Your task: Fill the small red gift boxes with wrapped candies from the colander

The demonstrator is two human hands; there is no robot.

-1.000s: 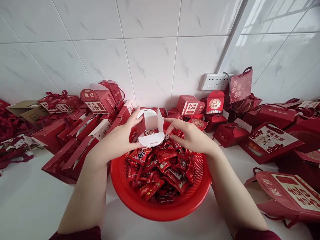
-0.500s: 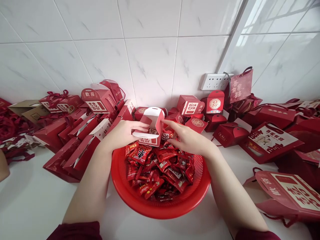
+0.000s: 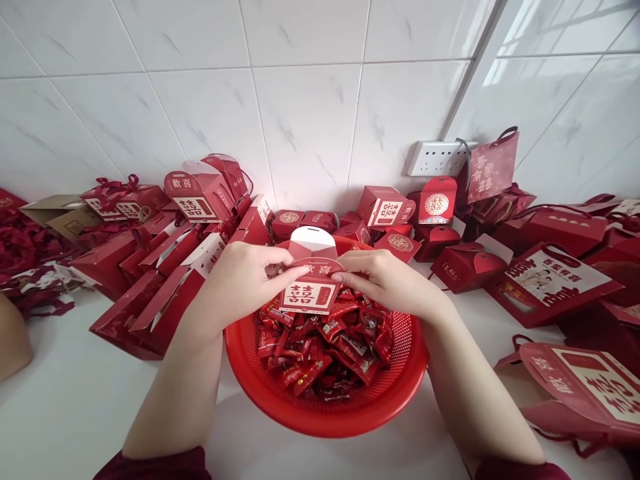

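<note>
A small red and white candy box [image 3: 309, 295] with gold characters is between my hands, above the far part of a red plastic basket [image 3: 325, 425]. My left hand [image 3: 255, 277] grips its left side, thumb against the front flap. On the right, the fingers of my right hand [image 3: 380, 277] pinch the flap's edge. The front flap stands up, and the rounded white-lined back flap rises behind it, with a gap between the two. Beneath the box, the basket holds many red-wrapped candies [image 3: 320, 353]. What lies inside the box is hidden.
Tall red gift bags [image 3: 145, 307] stand at the left. Small red boxes [image 3: 385, 207] line the tiled wall, below a white power strip [image 3: 440, 159]. More printed boxes [image 3: 590, 387] crowd the right side. Part of another person's arm [image 3: 13, 337] shows at the left edge.
The box's front flap, folded down towards me before, now stands upright. My right hand has moved from beside the open box onto that flap, and my left thumb has come to the front.
</note>
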